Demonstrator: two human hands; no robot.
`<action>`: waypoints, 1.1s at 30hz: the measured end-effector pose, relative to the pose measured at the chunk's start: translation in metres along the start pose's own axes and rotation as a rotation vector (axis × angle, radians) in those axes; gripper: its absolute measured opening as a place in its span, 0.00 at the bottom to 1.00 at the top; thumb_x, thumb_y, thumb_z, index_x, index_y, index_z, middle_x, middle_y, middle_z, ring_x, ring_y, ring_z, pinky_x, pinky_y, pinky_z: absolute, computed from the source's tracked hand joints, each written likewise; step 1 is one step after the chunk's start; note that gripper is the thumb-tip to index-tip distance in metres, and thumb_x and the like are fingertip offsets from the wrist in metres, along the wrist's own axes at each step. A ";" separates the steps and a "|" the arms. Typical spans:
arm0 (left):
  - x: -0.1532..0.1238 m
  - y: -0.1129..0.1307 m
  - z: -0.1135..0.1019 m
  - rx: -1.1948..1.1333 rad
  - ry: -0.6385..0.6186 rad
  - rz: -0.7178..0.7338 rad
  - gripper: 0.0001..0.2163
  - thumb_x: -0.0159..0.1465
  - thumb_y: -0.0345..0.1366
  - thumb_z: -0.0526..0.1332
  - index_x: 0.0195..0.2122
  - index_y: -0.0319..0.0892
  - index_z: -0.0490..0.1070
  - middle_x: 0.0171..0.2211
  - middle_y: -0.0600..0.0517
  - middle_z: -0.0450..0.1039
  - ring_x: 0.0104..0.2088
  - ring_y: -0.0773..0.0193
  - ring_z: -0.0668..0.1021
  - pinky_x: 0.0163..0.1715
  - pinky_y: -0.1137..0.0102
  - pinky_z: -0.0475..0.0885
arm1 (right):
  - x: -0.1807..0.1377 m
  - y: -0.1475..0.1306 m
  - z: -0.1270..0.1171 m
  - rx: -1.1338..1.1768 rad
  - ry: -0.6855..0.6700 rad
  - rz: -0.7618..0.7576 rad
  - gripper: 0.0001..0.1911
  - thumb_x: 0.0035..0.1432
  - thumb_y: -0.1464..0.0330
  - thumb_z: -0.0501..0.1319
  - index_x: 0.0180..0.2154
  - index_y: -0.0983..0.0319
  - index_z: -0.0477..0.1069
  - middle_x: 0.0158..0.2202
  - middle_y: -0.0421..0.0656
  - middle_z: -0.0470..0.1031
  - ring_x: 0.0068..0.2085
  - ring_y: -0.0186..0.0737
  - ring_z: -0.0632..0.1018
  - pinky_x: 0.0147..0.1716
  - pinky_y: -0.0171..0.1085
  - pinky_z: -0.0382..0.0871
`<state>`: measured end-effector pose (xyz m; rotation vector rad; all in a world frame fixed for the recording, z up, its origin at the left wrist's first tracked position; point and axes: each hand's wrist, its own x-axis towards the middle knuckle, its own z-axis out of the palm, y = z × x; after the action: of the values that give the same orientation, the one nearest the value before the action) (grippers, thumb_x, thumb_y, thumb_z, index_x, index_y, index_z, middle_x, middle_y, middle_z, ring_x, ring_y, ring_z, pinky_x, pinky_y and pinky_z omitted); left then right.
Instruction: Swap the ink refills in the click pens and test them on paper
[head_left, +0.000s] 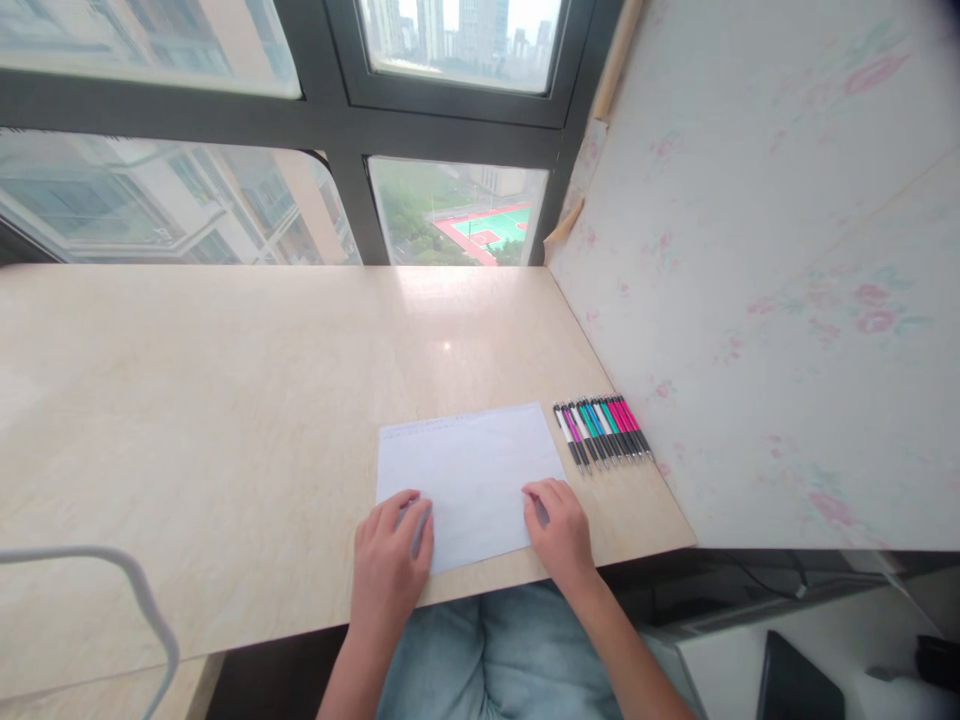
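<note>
A white sheet of paper (476,480) lies slightly turned near the table's front edge, with faint lines of handwriting along its top. My left hand (394,545) rests over its lower left edge, fingers loosely bent and thumb apart from them. Over the right edge lies my right hand (559,525), its fingers curled and a small gap showing by the thumb. Neither hand visibly holds anything. To the upper right of the sheet, several click pens (604,433) with white, purple, green, blue and pink barrels and dark grips lie side by side in a row.
A pale marble-look tabletop (225,400) reaches back to the dark window frame (450,125). The flower-patterned wall (750,250) borders its right side, close to the pens. A grey-white cable or bar (131,575) curves across the lower left.
</note>
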<state>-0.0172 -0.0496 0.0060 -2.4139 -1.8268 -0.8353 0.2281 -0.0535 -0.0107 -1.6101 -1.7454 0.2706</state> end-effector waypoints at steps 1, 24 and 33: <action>0.000 0.000 0.000 0.000 0.000 0.003 0.08 0.65 0.34 0.57 0.43 0.44 0.73 0.46 0.44 0.75 0.45 0.52 0.77 0.45 0.57 0.69 | 0.000 0.000 0.000 0.003 0.001 -0.002 0.09 0.62 0.73 0.54 0.36 0.61 0.73 0.33 0.45 0.75 0.37 0.42 0.74 0.40 0.40 0.69; 0.018 0.033 0.015 -0.066 -0.084 0.102 0.09 0.65 0.32 0.57 0.45 0.45 0.73 0.47 0.44 0.75 0.46 0.52 0.77 0.44 0.56 0.72 | 0.020 0.014 -0.016 -0.241 0.205 0.011 0.16 0.62 0.66 0.56 0.51 0.63 0.67 0.48 0.55 0.73 0.50 0.52 0.72 0.49 0.52 0.67; 0.014 0.032 0.021 -0.047 -0.069 0.126 0.09 0.65 0.32 0.57 0.45 0.46 0.73 0.49 0.43 0.74 0.47 0.51 0.75 0.44 0.57 0.69 | 0.077 0.043 -0.031 -0.741 0.039 0.379 0.50 0.53 0.50 0.62 0.65 0.77 0.49 0.64 0.73 0.53 0.64 0.70 0.57 0.58 0.61 0.50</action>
<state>0.0226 -0.0403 0.0034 -2.5864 -1.6731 -0.8034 0.2855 0.0163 0.0132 -2.4551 -1.5833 -0.2732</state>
